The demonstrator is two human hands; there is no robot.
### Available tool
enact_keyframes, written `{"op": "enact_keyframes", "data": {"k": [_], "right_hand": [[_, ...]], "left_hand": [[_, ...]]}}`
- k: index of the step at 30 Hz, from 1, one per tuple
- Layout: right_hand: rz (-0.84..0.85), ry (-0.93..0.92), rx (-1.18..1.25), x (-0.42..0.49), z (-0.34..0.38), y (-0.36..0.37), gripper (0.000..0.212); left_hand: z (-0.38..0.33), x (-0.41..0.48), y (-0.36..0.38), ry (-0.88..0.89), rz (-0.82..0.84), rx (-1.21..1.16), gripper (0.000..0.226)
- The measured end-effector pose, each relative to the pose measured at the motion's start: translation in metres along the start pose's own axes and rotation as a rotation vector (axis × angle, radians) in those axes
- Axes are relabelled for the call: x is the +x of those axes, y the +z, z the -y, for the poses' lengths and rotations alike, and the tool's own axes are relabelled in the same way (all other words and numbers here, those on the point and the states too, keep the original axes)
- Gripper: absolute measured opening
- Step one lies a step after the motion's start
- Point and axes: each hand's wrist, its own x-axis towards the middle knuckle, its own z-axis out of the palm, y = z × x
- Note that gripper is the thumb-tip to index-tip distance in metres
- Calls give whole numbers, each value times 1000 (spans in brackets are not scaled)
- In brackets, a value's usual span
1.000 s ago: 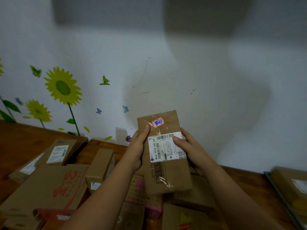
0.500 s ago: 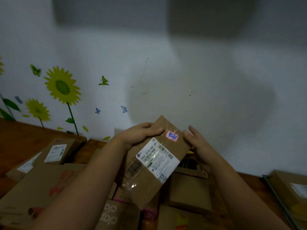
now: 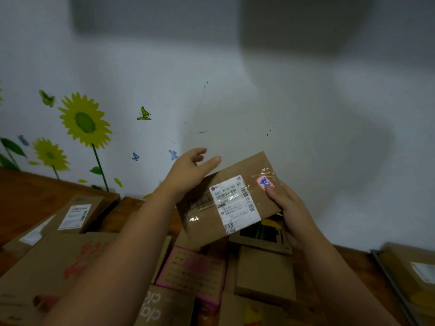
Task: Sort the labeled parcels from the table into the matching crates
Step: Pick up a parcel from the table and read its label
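Brown cardboard parcel (image 3: 231,203), flat, stiff, likely light, its tape (image 3: 267,172) looking slick, held over a pile of boxes (image 3: 266,271) — right hand (image 3: 289,205) grips its 3 o'clock end, left hand (image 3: 188,170) loose and open at 10 o'clock — edges give the surest hold.

Right hand (image 3: 290,208): fingers hidden under the parcel (image 3: 207,222), only the thumb shows. Shipping label (image 3: 235,203): fine print too blurred to read. Crate (image 3: 387,276) cut off by right edge; bench (image 3: 28,198) mostly buried under boxes (image 3: 266,271).
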Motion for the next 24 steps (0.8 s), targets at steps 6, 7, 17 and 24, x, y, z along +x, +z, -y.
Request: {"op": "enact_keyframes", "data": {"k": [6, 7, 17, 24], "right_hand": [[-113, -60, 119, 2, -4, -8, 46], [-131, -59, 153, 2, -5, -9, 53], [-164, -73, 294, -3, -17, 6, 61], [-160, -77, 326, -4, -18, 11, 55]], "left_hand": [[22, -15, -2, -104, -197, -265, 79], [26, -21, -1, -128, -175, -297, 81], [36, -43, 21, -110, 18, -640, 51], [36, -42, 19, -76, -24, -711, 51]]}}
